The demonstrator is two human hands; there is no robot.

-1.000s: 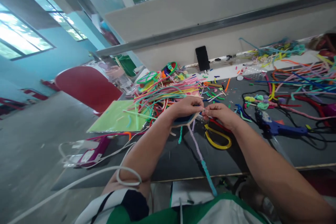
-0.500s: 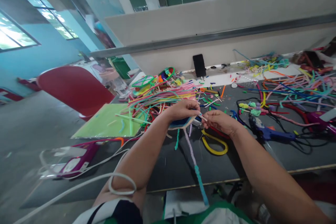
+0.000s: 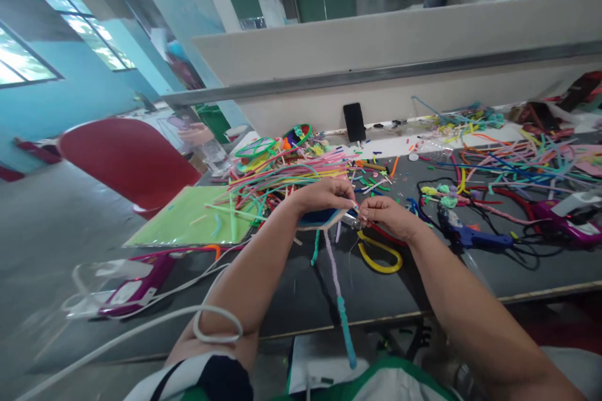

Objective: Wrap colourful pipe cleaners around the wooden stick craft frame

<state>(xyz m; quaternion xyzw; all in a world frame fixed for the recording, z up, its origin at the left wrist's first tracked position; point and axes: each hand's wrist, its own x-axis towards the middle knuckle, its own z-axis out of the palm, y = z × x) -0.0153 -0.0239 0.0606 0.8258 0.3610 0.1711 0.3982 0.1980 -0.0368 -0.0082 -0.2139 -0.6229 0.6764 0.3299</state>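
My left hand [image 3: 329, 194] is closed in a pinch on a small pale piece, too small to name. Its fingertips nearly meet those of my right hand [image 3: 379, 213], which pinches the same spot from the right. Below my left hand is a blue panel with a pale edge [image 3: 320, 219], partly hidden by the hand and forearm. From it hang a short teal twisted strip [image 3: 316, 249] and a longer lilac strip [image 3: 333, 263] whose lower end is teal [image 3: 347, 332]. A yellow bent loop [image 3: 380, 260] lies under my right hand.
Bundled pastel stems [image 3: 282, 175] lie behind my left hand, beside a green sheet [image 3: 188, 219]. A blue glue gun [image 3: 475, 237] and magenta device [image 3: 569, 222] sit right, another magenta device [image 3: 136, 288] left. A phone [image 3: 354, 122] leans at the back. A white cable [image 3: 141, 329] crosses my left arm.
Both hands have shifted slightly, and the fingertips are closer together over the small piece. The view has turned a little, and the hanging lilac strip's lower end sits further left.
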